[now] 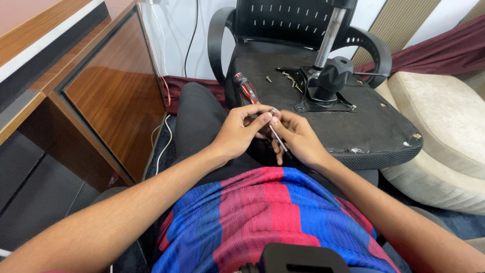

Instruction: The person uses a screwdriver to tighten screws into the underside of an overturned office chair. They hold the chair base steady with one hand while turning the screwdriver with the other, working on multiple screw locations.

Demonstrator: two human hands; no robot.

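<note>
Between both hands, screwdriver (pixel 255 103) handle-up, tilted.

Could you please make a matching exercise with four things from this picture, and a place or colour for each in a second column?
Things:
1. screwdriver
2. loose screws
3. metal cylinder
4. cushion

Places or colours:
A. beige, at the right of the overturned chair
B. scattered on the underside of the black seat
C. rising from the black bracket
D. red handle, shaft held between the left hand and the right hand

Pairs: 1-D, 2-B, 3-C, 4-A
</note>
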